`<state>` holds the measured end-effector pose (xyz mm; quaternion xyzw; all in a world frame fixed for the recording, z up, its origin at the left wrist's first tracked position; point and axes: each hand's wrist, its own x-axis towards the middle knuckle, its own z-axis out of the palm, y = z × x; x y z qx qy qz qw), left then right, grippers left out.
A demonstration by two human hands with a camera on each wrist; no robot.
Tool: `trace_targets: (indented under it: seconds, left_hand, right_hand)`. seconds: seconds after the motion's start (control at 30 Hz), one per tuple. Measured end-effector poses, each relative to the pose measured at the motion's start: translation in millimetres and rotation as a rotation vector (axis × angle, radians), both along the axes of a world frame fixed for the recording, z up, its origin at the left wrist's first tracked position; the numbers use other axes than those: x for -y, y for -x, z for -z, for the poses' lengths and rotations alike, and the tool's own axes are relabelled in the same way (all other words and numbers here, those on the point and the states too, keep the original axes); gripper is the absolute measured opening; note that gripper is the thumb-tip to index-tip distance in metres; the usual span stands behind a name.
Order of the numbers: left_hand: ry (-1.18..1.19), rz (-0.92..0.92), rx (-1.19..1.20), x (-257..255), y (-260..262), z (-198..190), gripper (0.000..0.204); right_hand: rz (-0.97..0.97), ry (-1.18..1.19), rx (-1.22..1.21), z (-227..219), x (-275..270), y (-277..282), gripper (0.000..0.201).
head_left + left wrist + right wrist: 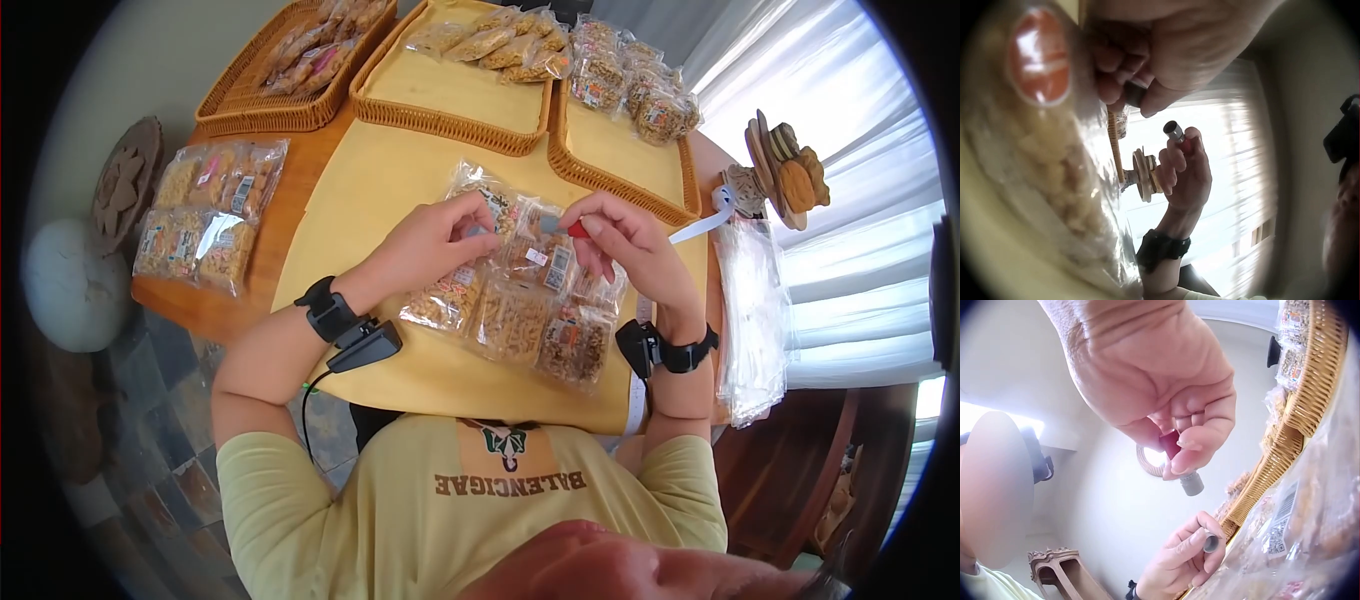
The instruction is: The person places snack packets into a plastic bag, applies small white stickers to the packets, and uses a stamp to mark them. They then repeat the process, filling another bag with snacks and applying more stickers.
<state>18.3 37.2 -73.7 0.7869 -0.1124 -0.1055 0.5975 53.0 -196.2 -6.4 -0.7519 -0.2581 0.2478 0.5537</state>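
My left hand (450, 238) pinches a small grey cap (1211, 543) between thumb and fingers. Its hollow round end faces the right wrist camera. With my right hand (640, 245) I hold a short red tube (1171, 444) by its body; its grey metallic end (1174, 130) points toward the left hand. The cap and the tube are apart. Both hands are over a clear plastic pack of snacks (508, 315) in several portions, with a white price label and a barcode sticker. An orange oval sticker (1039, 56) shows close to the left wrist camera.
A yellow cloth (350, 210) covers much of the wooden table. Another snack pack (215, 215) lies at the left. Wicker trays (450, 118) with bagged snacks stand at the back. Clear plastic bags (750, 320) hang over the right edge, near a carved wooden ornament (785, 165).
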Motion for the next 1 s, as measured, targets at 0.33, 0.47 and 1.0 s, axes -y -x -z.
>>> trace_targets:
  seconds: [0.33,0.47,1.0]
  left_hand:
    - [-0.018,0.036,0.004,0,0,-1,0.015]
    - [0.269,0.054,-0.124,4,7,-12,0.018]
    - [0.365,0.019,0.010,3,13,-20,0.025]
  right_hand:
    - [0.020,0.096,0.006,1,0,1,0.018]
    - [-0.017,-0.109,-0.129,1,-4,5,0.020]
    - [-0.113,-0.182,-0.293,17,-18,13,0.018]
